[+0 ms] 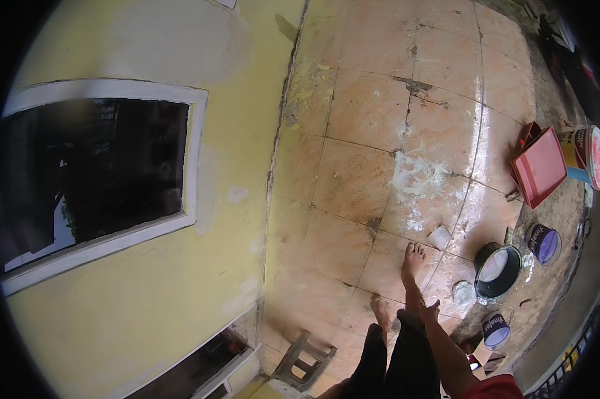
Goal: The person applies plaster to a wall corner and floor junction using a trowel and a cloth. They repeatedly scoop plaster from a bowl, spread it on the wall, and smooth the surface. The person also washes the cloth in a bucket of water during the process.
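Note:
My right hand (430, 310) is beside my right knee, small in view, with its thumb apart from the other fingers and nothing visible in it. My left hand is out of sight; only a bit of skin shows at the lower edge. Right of my bare foot (413, 261) lies a white cup (439, 237). Farther right stands a black bucket (510, 282) with something whitish inside. A pale, clear-looking container (464, 292) sits beside it. Two small paint pots with purple labels, one upper (544, 243) and one lower (496, 330), stand nearby.
A yellow wall (237, 266) with white patches and a white-framed window (197, 153) rises on the left. White residue (419, 174) marks the tiles. At far right are a red paint tray (540, 166) and a large paint bucket (596, 156). A stool (303, 359) stands near the wall.

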Demonstrator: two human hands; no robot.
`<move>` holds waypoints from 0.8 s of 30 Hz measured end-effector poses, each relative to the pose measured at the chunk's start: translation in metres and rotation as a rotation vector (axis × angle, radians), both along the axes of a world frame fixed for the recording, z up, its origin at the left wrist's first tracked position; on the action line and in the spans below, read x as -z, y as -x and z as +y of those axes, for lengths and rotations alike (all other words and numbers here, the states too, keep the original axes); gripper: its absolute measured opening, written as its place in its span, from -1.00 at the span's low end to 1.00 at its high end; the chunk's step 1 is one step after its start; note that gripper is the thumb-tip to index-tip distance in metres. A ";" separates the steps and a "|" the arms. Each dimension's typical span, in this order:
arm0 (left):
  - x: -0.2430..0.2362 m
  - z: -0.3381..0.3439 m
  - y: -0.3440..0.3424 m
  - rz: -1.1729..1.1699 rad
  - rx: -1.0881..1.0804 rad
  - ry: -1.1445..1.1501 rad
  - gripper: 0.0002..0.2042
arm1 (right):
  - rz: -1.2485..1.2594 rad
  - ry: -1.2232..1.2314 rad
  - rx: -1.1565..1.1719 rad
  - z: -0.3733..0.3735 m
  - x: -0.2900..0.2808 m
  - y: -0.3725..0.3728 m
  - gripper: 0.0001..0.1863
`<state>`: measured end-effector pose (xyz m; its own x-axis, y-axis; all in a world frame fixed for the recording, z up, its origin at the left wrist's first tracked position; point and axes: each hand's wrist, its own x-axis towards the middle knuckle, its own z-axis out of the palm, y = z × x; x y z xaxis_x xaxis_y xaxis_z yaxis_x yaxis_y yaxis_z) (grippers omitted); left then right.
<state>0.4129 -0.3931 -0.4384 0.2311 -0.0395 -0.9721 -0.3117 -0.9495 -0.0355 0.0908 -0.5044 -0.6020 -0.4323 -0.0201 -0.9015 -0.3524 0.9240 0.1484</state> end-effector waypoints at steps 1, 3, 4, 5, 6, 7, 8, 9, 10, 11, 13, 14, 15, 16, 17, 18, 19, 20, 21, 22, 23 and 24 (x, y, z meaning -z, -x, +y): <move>0.006 0.000 -0.002 -0.006 0.002 -0.007 -0.26 | 0.038 0.093 -0.072 -0.003 0.038 0.000 0.01; 0.015 0.004 -0.007 -0.021 0.005 -0.032 -0.27 | -0.028 0.115 -0.259 -0.027 0.102 0.003 -0.20; 0.018 0.008 -0.006 -0.026 -0.004 -0.044 -0.28 | -0.020 0.116 -0.436 -0.040 0.131 0.000 -0.36; 0.024 0.006 -0.010 -0.032 0.004 -0.053 -0.29 | -0.061 0.155 -0.618 -0.049 0.157 0.001 -0.40; 0.027 0.013 -0.007 -0.047 -0.010 -0.059 -0.30 | -0.130 0.233 -0.823 -0.071 0.168 0.002 -0.45; 0.036 0.009 -0.012 -0.038 0.009 -0.062 -0.30 | -0.137 0.273 -0.909 -0.077 0.194 0.016 -0.44; 0.042 0.008 -0.013 -0.036 0.012 -0.068 -0.31 | -0.083 0.349 -1.000 -0.073 0.231 0.029 -0.52; 0.040 0.019 -0.005 -0.068 -0.024 -0.074 -0.32 | -0.145 0.278 -0.961 -0.097 0.246 0.022 -0.60; 0.042 0.024 -0.004 -0.071 -0.031 -0.083 -0.32 | -0.095 0.285 -0.952 -0.104 0.259 0.025 -0.66; 0.042 0.028 -0.001 -0.081 -0.039 -0.088 -0.33 | -0.077 0.250 -0.971 -0.116 0.265 0.021 -0.64; 0.040 0.037 0.005 -0.073 -0.041 -0.097 -0.34 | -0.113 0.221 -0.968 -0.109 0.296 0.034 -0.60; 0.036 0.043 0.007 -0.062 -0.039 -0.099 -0.35 | -0.093 0.282 -0.962 -0.101 0.303 0.038 -0.58; 0.034 0.049 0.010 -0.048 -0.036 -0.096 -0.35 | -0.064 0.344 -0.956 -0.096 0.307 0.044 -0.56; 0.032 0.054 0.012 -0.031 -0.036 -0.091 -0.36 | -0.062 0.373 -0.920 -0.091 0.310 0.046 -0.59; 0.029 0.060 0.013 -0.008 -0.031 -0.080 -0.37 | -0.051 0.406 -0.882 -0.089 0.308 0.047 -0.62; 0.027 0.067 0.011 0.021 -0.017 -0.064 -0.37 | -0.031 0.438 -0.845 -0.085 0.302 0.048 -0.65; 0.022 0.071 0.008 0.035 0.000 -0.047 -0.38 | 0.074 0.702 -0.751 -0.074 0.284 0.034 -0.75; 0.018 0.076 0.000 0.051 0.022 -0.029 -0.39 | 0.008 0.712 -0.670 -0.065 0.267 0.022 -0.77; 0.018 0.079 -0.009 0.069 0.059 0.015 -0.39 | -0.052 0.738 -0.591 -0.069 0.236 0.004 -0.78; 0.021 0.080 -0.019 0.101 0.093 0.067 -0.40 | -0.075 0.829 -0.567 -0.065 0.206 -0.008 -0.74; 0.026 0.079 -0.032 0.136 0.143 0.121 -0.40 | -0.098 0.918 -0.540 -0.058 0.174 -0.022 -0.69; 0.032 0.080 -0.043 0.157 0.181 0.199 -0.41 | -0.239 0.832 -0.337 -0.068 0.106 -0.045 -0.62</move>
<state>0.4561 -0.3126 -0.4701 0.0505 -0.2592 -0.9645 -0.4632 -0.8617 0.2073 0.1356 -0.5721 -0.7081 -0.0910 -0.7909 -0.6051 -0.5576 0.5439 -0.6271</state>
